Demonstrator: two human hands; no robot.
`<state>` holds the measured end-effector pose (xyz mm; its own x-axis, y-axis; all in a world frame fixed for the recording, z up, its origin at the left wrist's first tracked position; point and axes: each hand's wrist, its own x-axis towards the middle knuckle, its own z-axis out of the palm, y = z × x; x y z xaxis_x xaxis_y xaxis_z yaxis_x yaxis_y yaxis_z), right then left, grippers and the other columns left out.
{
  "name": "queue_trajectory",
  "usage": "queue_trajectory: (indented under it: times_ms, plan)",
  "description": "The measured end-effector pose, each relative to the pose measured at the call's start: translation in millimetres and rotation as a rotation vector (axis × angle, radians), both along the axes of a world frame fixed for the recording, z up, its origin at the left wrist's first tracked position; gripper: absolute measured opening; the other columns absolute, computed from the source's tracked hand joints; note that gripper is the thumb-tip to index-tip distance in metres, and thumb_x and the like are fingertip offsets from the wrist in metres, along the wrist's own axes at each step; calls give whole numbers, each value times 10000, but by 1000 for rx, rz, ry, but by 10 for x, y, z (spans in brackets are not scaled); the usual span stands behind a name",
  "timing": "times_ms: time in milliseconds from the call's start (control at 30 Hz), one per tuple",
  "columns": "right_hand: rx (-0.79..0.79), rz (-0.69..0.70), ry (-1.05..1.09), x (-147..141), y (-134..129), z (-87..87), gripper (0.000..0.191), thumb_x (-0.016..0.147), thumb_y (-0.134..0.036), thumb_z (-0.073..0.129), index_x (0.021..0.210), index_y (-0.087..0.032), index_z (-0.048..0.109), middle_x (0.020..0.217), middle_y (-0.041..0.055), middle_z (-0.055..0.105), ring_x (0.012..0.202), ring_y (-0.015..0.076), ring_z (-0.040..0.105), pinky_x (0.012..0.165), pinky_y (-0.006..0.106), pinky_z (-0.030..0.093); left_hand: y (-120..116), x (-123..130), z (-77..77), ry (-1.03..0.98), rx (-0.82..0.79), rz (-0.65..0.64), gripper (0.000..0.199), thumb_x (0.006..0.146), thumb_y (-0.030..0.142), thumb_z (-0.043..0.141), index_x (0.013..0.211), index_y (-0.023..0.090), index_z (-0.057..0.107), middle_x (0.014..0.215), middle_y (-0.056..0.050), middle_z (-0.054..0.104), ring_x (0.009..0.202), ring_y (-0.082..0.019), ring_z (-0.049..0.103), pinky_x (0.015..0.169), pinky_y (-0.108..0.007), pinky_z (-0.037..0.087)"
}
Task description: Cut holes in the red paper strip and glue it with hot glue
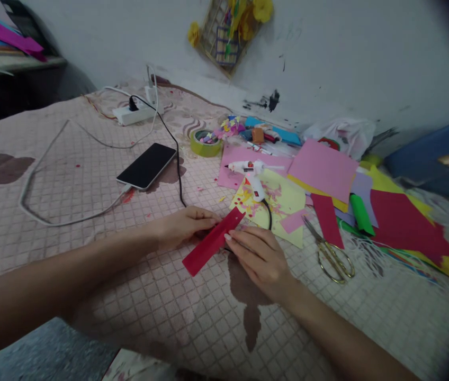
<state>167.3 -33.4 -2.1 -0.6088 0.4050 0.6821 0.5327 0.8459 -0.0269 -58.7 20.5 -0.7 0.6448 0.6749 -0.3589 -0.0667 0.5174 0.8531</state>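
Observation:
A narrow red paper strip [208, 244], creased along its length, is held slantwise just above the patterned cloth in the middle of the view. My left hand [188, 226] grips it from behind on the far left side; the paper hides some of those fingertips. On the strip's right edge, the thumb and fingers of my right hand [262, 259] pinch it. Beyond the hands, a white glue gun [254, 180] lies on yellow paper [294, 193] strewn with small scraps. Gold-handled scissors [330, 254] rest to the right of my right hand, beside another red paper piece [326, 218].
A phone [147, 166] charges at the left, its white cable looping over the cloth to a power strip [137, 112]. The glue gun's black cord passes near my left hand. Yellow tape [205, 144], pink sheets [323, 168] and a green roll [361, 214] lie toward the wall.

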Motion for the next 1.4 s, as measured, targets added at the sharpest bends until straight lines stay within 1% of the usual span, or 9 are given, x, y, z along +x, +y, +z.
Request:
queue_trajectory:
  times_ms: [233,467,567,733,800,933,1067,1200,1400]
  plan:
    - [13,-1,-22,6,25,15,270,1016,-115,496,1160,-143,723,1089,103,775,1015,232,676,859,385,630,26,-22,0,-22,-67,0,253,819,360,803,959,159,739,912,-54,783,767,-153,725,739,-254,544]
    - [-42,2,-22,9,15,-46,347,1001,-100,504,1307,-147,661,1145,130,747,1069,246,646,893,441,615,30,-9,40,-43,-90,-30,284,847,399,795,919,129,746,782,-61,772,703,-139,718,723,-242,548]
    - [-42,-43,-19,-10,-1,-61,334,1001,-97,493,1269,-160,682,1126,126,731,1062,238,640,914,429,600,38,-17,45,-45,-94,-41,285,835,396,810,908,129,741,768,-53,768,673,-123,708,672,-214,537]
    - [-5,-125,6,-55,-11,-68,281,1016,-147,481,1135,-160,735,1020,118,699,958,221,644,857,375,594,36,-15,59,-53,-103,-60,280,819,369,829,911,122,735,771,-48,767,658,-105,702,629,-183,526]
    - [-28,-130,8,-63,-9,-74,292,1020,-164,469,1137,-173,737,1014,111,697,930,218,643,844,374,590,34,-7,69,-57,-105,-68,268,821,349,828,922,119,734,761,-42,762,652,-102,701,640,-185,531]
    - [-72,-131,8,-60,-5,-92,314,1015,-158,458,1163,-197,732,1044,106,696,951,225,643,847,384,581,35,0,76,-53,-106,-72,242,828,321,821,934,123,731,764,-34,757,656,-103,702,643,-189,532]
    - [-76,-131,6,-54,-5,-101,309,1013,-157,464,1160,-205,732,1064,106,690,962,223,641,852,384,582,35,-9,59,-48,-106,-68,261,818,304,827,977,117,738,795,-44,760,681,-112,706,634,-192,533]
    - [-72,-127,-4,-56,-6,-90,319,1014,-153,461,1183,-222,723,1051,97,686,965,214,644,852,373,586,33,-17,31,-55,-102,-64,225,819,268,821,967,119,741,769,-36,751,653,-104,691,617,-190,524]
    - [-50,-115,-15,-58,-10,-64,318,1016,-141,451,1177,-179,722,1022,115,678,943,215,640,830,365,591,40,-12,11,-65,-95,-64,208,811,249,816,967,128,751,748,-36,746,643,-111,680,623,-205,522]
